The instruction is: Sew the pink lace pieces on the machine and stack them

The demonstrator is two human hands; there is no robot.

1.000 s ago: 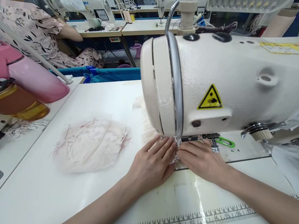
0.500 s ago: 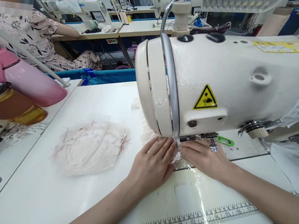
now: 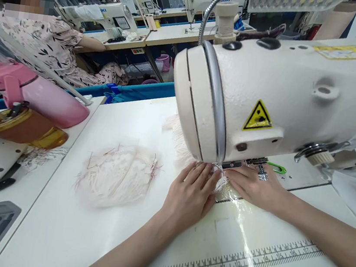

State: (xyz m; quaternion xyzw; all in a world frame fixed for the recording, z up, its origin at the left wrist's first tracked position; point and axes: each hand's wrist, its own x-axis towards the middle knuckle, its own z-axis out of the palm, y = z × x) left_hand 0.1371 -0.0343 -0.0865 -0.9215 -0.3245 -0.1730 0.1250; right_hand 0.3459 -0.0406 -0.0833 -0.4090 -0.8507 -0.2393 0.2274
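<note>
A white table [image 3: 53, 231] carries the sewing machine [image 3: 288, 95], overhanging the work; a sheer bundle [image 3: 118, 178] lies to the left (presumably for easy reach). The left hand [image 3: 191, 192], palm down, fingers slightly spread, seemingly steadies white lace [image 3: 223, 183] beneath the machine's nose; the right hand [image 3: 258, 188] is at its other edge, pinching or not, I cannot tell

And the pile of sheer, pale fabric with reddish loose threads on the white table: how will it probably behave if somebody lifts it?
The sheer, pale fabric would probably droop, as it lies in thin, wrinkled layers. It is likely light, because it looks see-through. The reddish loose threads may snag, since they stick out at its edges.
</note>
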